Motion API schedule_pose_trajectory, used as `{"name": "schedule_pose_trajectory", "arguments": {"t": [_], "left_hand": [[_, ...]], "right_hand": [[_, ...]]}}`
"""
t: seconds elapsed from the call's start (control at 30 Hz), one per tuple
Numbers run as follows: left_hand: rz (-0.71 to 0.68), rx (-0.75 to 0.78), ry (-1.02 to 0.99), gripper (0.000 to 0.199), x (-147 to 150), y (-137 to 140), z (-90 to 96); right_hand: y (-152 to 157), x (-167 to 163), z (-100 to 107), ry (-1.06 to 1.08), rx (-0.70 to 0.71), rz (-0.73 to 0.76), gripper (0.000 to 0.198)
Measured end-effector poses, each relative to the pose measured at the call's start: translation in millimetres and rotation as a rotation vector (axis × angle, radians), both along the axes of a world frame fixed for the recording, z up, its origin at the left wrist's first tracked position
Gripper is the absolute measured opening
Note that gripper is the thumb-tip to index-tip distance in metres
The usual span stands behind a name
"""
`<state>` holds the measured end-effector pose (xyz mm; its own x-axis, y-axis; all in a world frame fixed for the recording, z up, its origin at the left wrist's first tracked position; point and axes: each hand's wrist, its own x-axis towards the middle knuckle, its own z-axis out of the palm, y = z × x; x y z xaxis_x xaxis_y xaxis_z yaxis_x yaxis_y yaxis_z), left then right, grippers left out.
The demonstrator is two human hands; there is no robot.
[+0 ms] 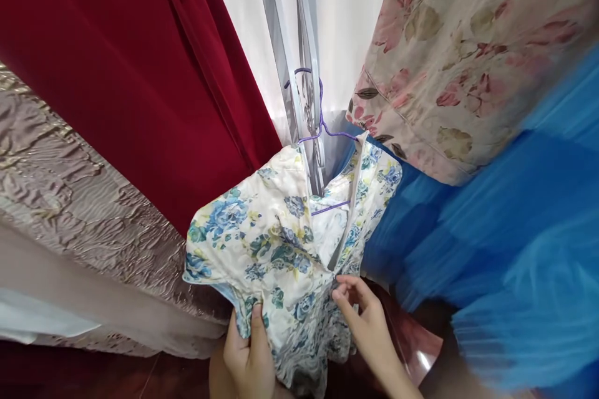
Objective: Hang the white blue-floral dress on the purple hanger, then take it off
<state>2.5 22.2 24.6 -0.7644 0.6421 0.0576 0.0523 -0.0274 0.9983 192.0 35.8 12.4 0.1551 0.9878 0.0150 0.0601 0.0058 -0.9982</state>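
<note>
A white blouse (281, 243) with blue and yellow flowers hangs in front of me on a purple hanger (322, 128). Its V-neck is open, and the hanger's lower bar shows inside it. My left hand (250, 349) is closed on the side of the blouse below the sleeve, thumb on top of the cloth. My right hand (360, 305) pinches the front of the blouse just under the point of the neckline. Whatever small part lies between its fingertips is hidden.
Grey metal bars (306, 31) run down behind the hanger. Dark red cloth (116, 75) and textured shiny fabric (56, 174) hang on the left. To the right are a beige floral cloth (435, 62) and bright blue fabric (528, 274). Dark reddish floor (154, 377) shows below.
</note>
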Motion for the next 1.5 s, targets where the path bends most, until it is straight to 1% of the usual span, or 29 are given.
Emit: {"name": "schedule_pose_trajectory", "arguments": {"t": [0.13, 0.23, 0.3, 0.37, 0.47, 0.5, 0.57, 0.63, 0.67, 0.7, 0.77, 0.8, 0.83, 0.87, 0.97, 1.03, 1.1, 1.17, 1.27, 1.37, 1.5], "left_hand": [[0.008, -0.002, -0.056, 0.059, 0.3, -6.4, 0.0], [0.024, -0.007, -0.052, 0.061, 1.7, -9.3, 0.9], [0.044, -0.018, -0.03, 0.061, 1.8, -9.4, 1.9], [0.076, -0.029, -0.005, 0.057, -0.2, -8.0, 1.5], [0.08, -0.042, 0.01, 0.051, -5.3, -4.0, -3.1], [0.08, -0.031, 0.026, 0.051, -6.0, -3.0, -5.5], [0.106, 0.043, 0.098, 0.053, -2.9, -3.1, -10.7], [0.123, 0.131, 0.208, 0.049, 8.7, -6.7, -15.3], [0.069, 0.153, 0.261, 0.042, 17.7, -9.6, -17.1], [-0.042, 0.152, 0.31, 0.031, 28.6, -13.1, -18.4], [-0.334, 0.134, 0.389, 0.011, 53.1, -20.2, -20.0], [-0.459, 0.138, 0.408, 0.008, 65.2, -23.2, -20.5], [-0.538, 0.15, 0.41, 0.01, 76.1, -25.5, -21.1], [-0.564, 0.166, 0.399, 0.013, 85.1, -27.0, -21.9], [-0.503, 0.162, 0.357, 0.017, 96.7, -27.5, -25.6], [-0.505, 0.141, 0.376, 0.015, 93.7, -25.7, -28.1], [-0.571, 0.129, 0.408, 0.015, 87.7, -23.6, -29.6], [-0.621, 0.098, 0.414, 0.018, 83.4, -21.4, -29.8], [-0.63, 0.014, 0.382, 0.017, 83.2, -15.0, -29.0], [-0.641, -0.014, 0.367, 0.017, 87.2, 3.4, -29.8], [-0.618, -0.05, 0.407, 0.027, 95.2, 51.4, -35.3]], "right_hand": [[24.0, -6.6, 15.0, -0.019, 0.018, 0.046, 0.025], [31.0, -10.7, 17.7, -0.038, 0.035, 0.066, 0.018], [29.3, -14.2, 15.2, -0.01, 0.042, 0.08, 0.017], [24.3, -15.8, 11.5, 0.032, 0.037, 0.087, 0.02], [13.3, -11.4, 7.2, 0.083, -0.008, 0.106, 0.023], [9.2, -8.2, 6.7, 0.095, -0.027, 0.114, 0.024], [1.3, -0.4, 7.7, 0.104, -0.06, 0.131, 0.026], [-5.2, 7.0, 10.8, 0.091, -0.081, 0.149, 0.026], [-7.6, 9.9, 12.9, 0.08, -0.091, 0.159, 0.026], [-9.4, 12.3, 15.1, 0.069, -0.099, 0.173, 0.026], [-11.4, 15.5, 19.4, 0.056, -0.111, 0.214, 0.024], [-11.9, 16.6, 21.4, 0.054, -0.115, 0.238, 0.022], [-12.4, 17.6, 23.3, 0.055, -0.118, 0.259, 0.021], [-12.8, 18.4, 25.2, 0.058, -0.121, 0.278, 0.019], [-15.5, 19.8, 30.6, 0.067, -0.12, 0.302, 0.019], [-18.5, 19.0, 34.1, 0.071, -0.102, 0.323, 0.019], [-21.3, 16.8, 36.5, 0.071, -0.087, 0.369, 0.018], [-22.4, 15.2, 36.6, 0.098, -0.101, 0.41, 0.017], [-18.7, 19.2, 30.7, 0.183, -0.151, 0.382, 0.021], [-11.3, 30.5, 19.4, 0.177, -0.165, 0.316, 0.027], [-7.2, 41.2, 6.2, 0.144, -0.182, 0.281, 0.03]]}}
